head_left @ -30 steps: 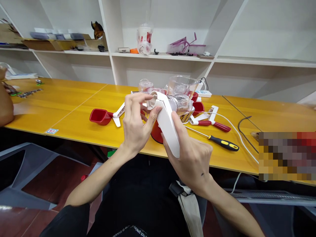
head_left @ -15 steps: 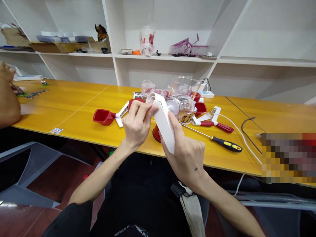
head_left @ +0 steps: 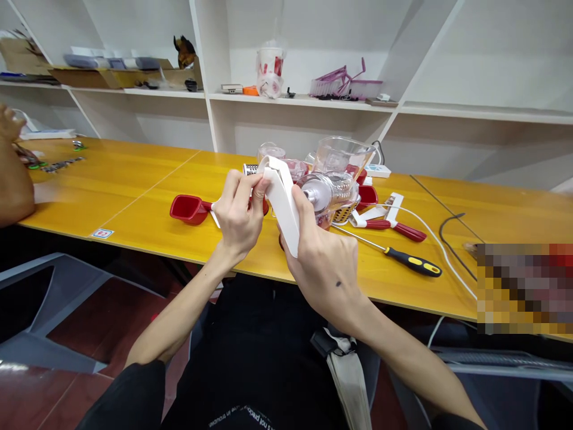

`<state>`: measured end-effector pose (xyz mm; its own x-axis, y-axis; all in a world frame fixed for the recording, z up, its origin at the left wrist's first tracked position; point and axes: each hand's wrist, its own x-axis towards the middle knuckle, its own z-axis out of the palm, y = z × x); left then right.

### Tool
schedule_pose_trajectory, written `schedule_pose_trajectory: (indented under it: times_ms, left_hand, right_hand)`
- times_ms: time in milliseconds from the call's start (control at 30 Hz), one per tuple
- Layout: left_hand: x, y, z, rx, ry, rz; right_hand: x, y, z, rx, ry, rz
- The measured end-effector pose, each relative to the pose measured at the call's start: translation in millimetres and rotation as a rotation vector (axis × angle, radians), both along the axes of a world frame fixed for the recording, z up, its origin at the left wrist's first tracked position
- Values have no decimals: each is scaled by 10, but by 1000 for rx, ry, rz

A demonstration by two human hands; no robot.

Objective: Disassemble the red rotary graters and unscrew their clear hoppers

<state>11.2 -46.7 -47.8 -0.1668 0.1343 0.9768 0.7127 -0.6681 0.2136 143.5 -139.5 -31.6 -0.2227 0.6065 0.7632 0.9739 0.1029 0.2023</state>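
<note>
A long white plastic piece [head_left: 283,209], shaped like a handle with a rounded top, is held tilted above the table's front edge. My left hand [head_left: 242,209] pinches its upper end between thumb and fingers. Wrapped around its lower part is my right hand [head_left: 324,263], the thumb lying along the side. Right behind the piece is a clear plastic cylinder [head_left: 333,192] with a grater drum showing through; whether the two are joined I cannot tell. A red scoop-like cup [head_left: 188,209] lies left of my left hand.
A clear hopper [head_left: 342,156] stands behind. Right of my hands lie a screwdriver [head_left: 412,261], red-handled white parts [head_left: 394,209] and a white cable [head_left: 441,245]. Another person's arm [head_left: 15,173] rests at the far left. White shelves [head_left: 304,103] rise behind the table.
Both hands and the white piece have shifted slightly left and up. The grip of each hand looks the same.
</note>
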Motion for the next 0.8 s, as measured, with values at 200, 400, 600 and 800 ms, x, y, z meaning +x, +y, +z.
schedule_pose_trajectory:
  times_ms: [200,400,600,800]
  left_hand:
    - [-23,0,15,-28,-1,-10]
    - [-115,-46,81,72,13,36]
    - [-142,-197,161,14,-47,-21]
    - [-255,-85,265,4,-126,-75]
  right_hand:
    - [1,-66,109,-86,-32,-10]
    - [39,-31,225,-239,-43,-86]
    - [156,-93,281,-63,18,99]
    - [134,-72,128,88,81,247]
